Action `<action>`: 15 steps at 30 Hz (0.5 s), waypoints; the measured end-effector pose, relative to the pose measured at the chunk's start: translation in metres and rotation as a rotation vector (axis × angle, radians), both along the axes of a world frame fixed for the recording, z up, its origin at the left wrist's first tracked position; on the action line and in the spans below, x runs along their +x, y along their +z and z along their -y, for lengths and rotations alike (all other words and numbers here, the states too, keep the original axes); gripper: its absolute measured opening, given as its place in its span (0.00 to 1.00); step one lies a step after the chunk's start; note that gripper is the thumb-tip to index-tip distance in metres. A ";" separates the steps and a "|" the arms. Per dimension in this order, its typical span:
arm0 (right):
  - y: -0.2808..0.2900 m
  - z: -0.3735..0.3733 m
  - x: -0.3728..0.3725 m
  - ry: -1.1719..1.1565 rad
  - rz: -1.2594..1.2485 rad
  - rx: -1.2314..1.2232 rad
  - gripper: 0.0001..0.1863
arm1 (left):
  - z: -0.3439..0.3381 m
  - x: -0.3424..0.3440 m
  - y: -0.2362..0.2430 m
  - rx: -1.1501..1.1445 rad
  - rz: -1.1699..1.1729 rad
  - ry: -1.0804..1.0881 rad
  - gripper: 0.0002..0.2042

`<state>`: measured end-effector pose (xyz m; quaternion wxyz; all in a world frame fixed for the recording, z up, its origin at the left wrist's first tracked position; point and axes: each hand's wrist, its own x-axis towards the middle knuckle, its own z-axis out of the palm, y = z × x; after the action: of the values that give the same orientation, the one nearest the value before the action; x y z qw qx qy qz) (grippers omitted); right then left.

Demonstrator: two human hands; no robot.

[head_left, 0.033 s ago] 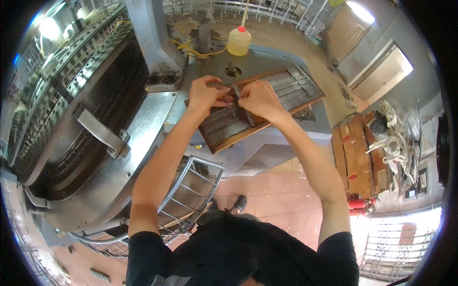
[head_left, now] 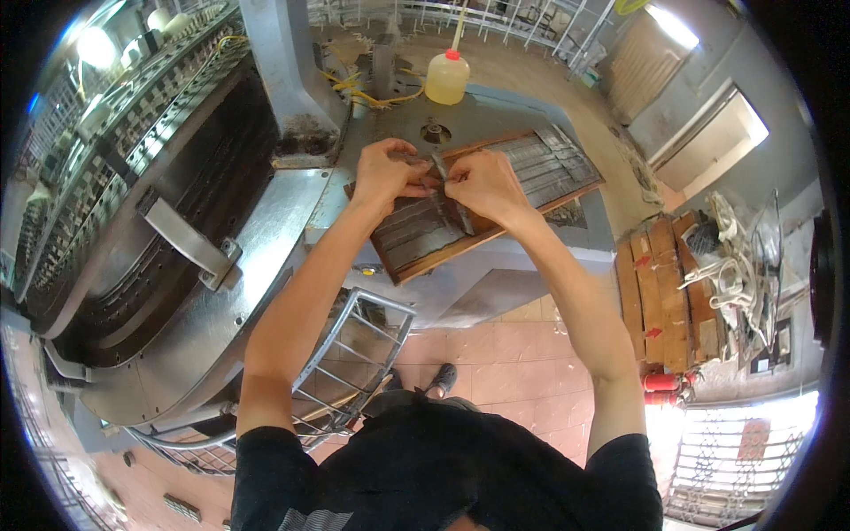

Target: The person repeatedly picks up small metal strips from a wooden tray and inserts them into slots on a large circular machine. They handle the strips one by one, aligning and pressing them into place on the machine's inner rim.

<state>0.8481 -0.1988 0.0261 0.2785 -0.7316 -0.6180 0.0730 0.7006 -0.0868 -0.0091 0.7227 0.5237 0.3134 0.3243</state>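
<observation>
My left hand (head_left: 386, 174) is closed, fingertips around small dark metal pieces (head_left: 431, 177) over the middle of a wooden-framed tray (head_left: 431, 254). My right hand (head_left: 480, 184) pinches a narrow metal piece (head_left: 444, 165) just beside the left fingertips. Rows of flat grey metal strips (head_left: 553, 157) fill the right part of the tray, and more lie in its left part, with a gap under my fingers. The tray rests at an angle on a blue-grey machine surface (head_left: 376, 131). My fingers partly hide the pieces.
A yellowish bottle with red cap (head_left: 447, 81) and cables (head_left: 363, 96) stand behind the tray. A curved machine bed (head_left: 168, 363) and grey column (head_left: 288, 80) are left. A metal-barred frame (head_left: 354, 345) sits below, wooden boards (head_left: 660, 283) with white straps right, fire extinguishers (head_left: 664, 382) lower right.
My hands are nearly in the same place, the left fingertips very slightly higher and further right. The surroundings have shifted a little in the view.
</observation>
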 end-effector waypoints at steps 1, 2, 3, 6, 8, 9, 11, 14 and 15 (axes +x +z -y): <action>0.000 0.001 0.001 0.071 0.023 0.048 0.09 | 0.000 0.003 0.002 0.026 -0.006 0.005 0.15; -0.001 0.003 0.001 0.099 0.051 0.084 0.09 | 0.000 0.007 0.004 0.052 -0.022 0.005 0.15; -0.003 0.004 0.002 0.130 0.072 0.120 0.09 | 0.003 0.012 0.006 0.074 -0.058 0.002 0.15; -0.007 0.004 0.004 0.215 0.155 0.251 0.09 | 0.013 0.019 0.012 0.202 -0.077 0.116 0.19; -0.007 0.005 0.007 0.226 0.169 0.304 0.08 | 0.017 0.019 0.018 0.186 -0.034 0.099 0.21; -0.007 0.006 0.009 0.233 0.175 0.332 0.08 | 0.019 0.019 0.021 0.180 -0.015 0.091 0.22; -0.004 0.008 0.014 0.241 0.122 0.355 0.07 | 0.017 0.020 0.029 0.212 -0.005 0.048 0.23; -0.002 0.014 0.022 0.126 -0.087 0.397 0.08 | 0.016 0.020 0.036 0.329 0.112 0.063 0.23; -0.003 0.016 0.025 0.070 -0.178 0.412 0.09 | 0.016 0.020 0.037 0.372 0.161 0.081 0.22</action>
<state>0.8727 -0.2150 0.0235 0.4726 -0.6280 -0.6179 0.0193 0.7202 -0.1028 0.0280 0.6227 0.6074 0.2104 0.4462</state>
